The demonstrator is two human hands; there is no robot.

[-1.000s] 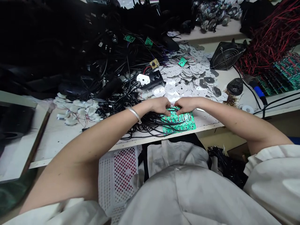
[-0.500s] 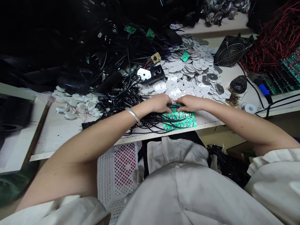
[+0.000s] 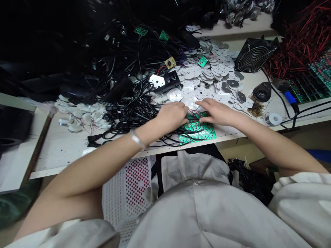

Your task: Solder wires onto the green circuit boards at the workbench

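Note:
My left hand (image 3: 172, 115) is over the front of a bundle of black cables (image 3: 141, 108), its fingers curled and close together; whatever they hold is hidden under the hand. Facing it, my right hand (image 3: 216, 112) has its thumb and forefinger spread apart, with nothing visible gripped in them. Beneath and between both hands lies a green circuit board panel (image 3: 198, 135) at the bench's front edge. Thin red wires and black cable ends cross its top side. Round pale metal plates (image 3: 190, 92) lie just beyond my fingertips.
A black fan (image 3: 254, 57) stands at the back right. Near it are a soldering iron with a blue grip (image 3: 291, 98), a solder spool (image 3: 274, 119) and a dark cup (image 3: 262, 92). White wired parts (image 3: 80, 113) are heaped at left. Below the bench is a white perforated basket (image 3: 116, 196).
My right hand's fingers have spread apart and lifted away from the wires. The left hand has shifted slightly left and turned, staying over the cables. The panel stays in place.

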